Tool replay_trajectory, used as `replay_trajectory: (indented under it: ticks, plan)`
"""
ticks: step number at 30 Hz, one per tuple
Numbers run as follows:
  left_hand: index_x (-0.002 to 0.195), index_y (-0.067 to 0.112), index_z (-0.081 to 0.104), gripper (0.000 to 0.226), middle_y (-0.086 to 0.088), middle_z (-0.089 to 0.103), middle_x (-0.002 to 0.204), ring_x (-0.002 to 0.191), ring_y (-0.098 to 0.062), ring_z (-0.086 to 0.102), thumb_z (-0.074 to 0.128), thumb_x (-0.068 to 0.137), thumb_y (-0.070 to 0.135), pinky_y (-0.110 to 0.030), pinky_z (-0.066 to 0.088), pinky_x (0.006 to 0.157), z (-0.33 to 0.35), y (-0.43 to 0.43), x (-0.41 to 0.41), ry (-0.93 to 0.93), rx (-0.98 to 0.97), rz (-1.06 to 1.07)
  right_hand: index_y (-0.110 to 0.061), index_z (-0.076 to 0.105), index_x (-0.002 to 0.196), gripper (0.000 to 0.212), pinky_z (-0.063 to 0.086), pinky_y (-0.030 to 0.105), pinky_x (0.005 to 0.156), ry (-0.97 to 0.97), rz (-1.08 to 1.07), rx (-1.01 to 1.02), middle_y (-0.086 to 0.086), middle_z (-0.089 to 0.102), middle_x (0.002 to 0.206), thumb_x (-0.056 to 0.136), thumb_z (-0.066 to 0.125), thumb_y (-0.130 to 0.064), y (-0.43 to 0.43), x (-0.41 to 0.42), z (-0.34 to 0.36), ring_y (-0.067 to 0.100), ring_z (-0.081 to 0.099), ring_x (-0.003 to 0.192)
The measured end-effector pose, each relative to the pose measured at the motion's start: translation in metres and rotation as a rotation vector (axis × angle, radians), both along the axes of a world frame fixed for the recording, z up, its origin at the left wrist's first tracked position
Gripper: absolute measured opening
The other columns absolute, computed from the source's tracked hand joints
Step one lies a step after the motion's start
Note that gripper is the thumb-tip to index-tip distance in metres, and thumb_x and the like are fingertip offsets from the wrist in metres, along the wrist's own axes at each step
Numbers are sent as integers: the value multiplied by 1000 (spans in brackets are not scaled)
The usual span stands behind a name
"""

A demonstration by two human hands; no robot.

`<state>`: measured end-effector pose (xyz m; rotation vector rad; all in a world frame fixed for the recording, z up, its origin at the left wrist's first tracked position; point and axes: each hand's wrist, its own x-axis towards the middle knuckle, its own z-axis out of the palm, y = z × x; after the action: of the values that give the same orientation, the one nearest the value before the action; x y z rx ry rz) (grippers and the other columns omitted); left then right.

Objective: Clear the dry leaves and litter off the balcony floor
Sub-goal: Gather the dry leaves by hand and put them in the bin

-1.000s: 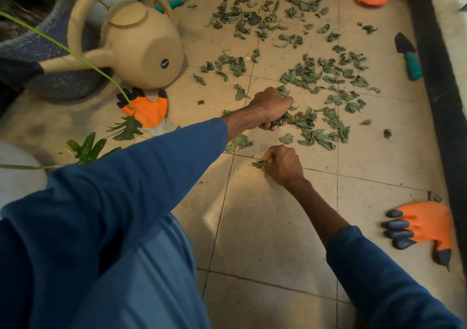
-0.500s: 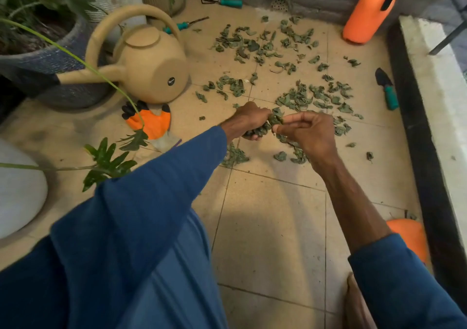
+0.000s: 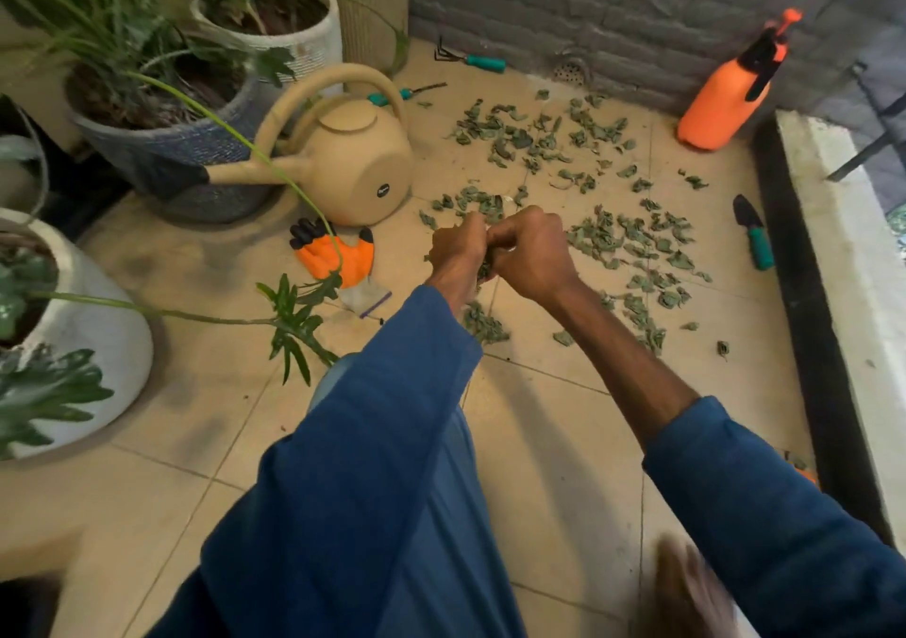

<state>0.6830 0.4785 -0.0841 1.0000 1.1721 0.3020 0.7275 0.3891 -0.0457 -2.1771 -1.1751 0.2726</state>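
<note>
The two hands have come closer than a moment ago, and now they touch. The left hand (image 3: 458, 252) and the right hand (image 3: 532, 257) both curl round one bunch of leaves (image 3: 485, 269), held up above the floor (image 3: 564, 441). A small heap (image 3: 483, 326) of leaves lies on the tiles under the hands. Many more dry leaves (image 3: 627, 245) lie spread out past the hands, up to the grey wall (image 3: 613, 10).

To the left, an orange glove (image 3: 333, 255) lies just beside a tan watering can (image 3: 353, 162). The can has a small dark round sticker (image 3: 383, 191), and its writing is too small to read. Plant pots (image 3: 186, 162) stand behind the can.

To the right, a little spade (image 3: 752, 233) with a green handle lies near the leaves. An orange spray bottle (image 3: 725, 93) stands by the wall.
</note>
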Motion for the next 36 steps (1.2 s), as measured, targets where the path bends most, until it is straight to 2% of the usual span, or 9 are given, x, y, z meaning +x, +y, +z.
replay_trajectory:
  ticks: [3,6,9,14,19,22,25,31,36]
  plan:
    - [101,7,70,28,-14,73,100,84,-29,70,55,92,28,-37,62,62,4,11,-2,23,26,81,-11,83,82,36,60,23,63,70,6,76,2,76,72,67,64,15,8,3,2,3,69,60]
    - [109,3,69,29,-13,72,102,81,-28,71,58,96,26,-28,53,44,5,21,2,81,126,76,-13,82,80,16,62,29,69,266,-158,191,-1,76,72,70,82,0,13,11,-11,7,73,65]
    - [104,4,64,22,-8,65,90,64,-18,58,60,100,26,-18,32,27,3,29,0,125,209,22,-18,76,76,18,58,25,64,462,-269,264,-2,74,67,67,90,-11,14,13,-28,8,70,61]
    - [101,-1,63,29,-13,68,86,46,-17,61,61,101,28,-19,41,36,-6,37,1,172,294,-40,-12,76,87,15,55,26,64,834,-226,307,-2,75,76,81,85,-23,-3,21,-74,9,67,70]
    - [86,1,63,27,-14,66,81,48,-23,64,62,100,25,-22,46,42,-12,42,4,195,357,-152,-15,78,96,14,55,24,79,467,-302,-141,-1,76,94,82,81,-15,-32,40,-168,18,72,93]
    - [78,5,59,32,-12,65,76,51,-25,62,63,100,27,-24,46,45,-20,40,7,227,374,-230,-12,75,110,27,57,33,87,334,-221,-208,7,72,109,84,80,-16,-39,34,-203,22,68,97]
    - [72,9,55,35,-10,62,73,52,-25,62,65,99,28,-23,45,42,-25,40,8,252,385,-257,-14,74,115,28,51,27,81,192,-204,-205,8,70,112,88,76,-19,-35,28,-213,21,66,94]
    - [75,10,54,37,-11,64,76,57,-26,65,65,100,35,-26,48,43,-32,42,6,295,421,-302,-18,77,93,11,60,33,81,291,-269,-203,2,75,96,87,75,-9,-38,44,-217,14,68,83]
    - [75,10,56,37,-10,67,78,59,-27,67,63,101,35,-27,50,44,-33,40,4,282,458,-324,-15,70,113,39,47,13,58,431,-326,-138,1,71,98,78,85,-6,-51,53,-206,14,66,84]
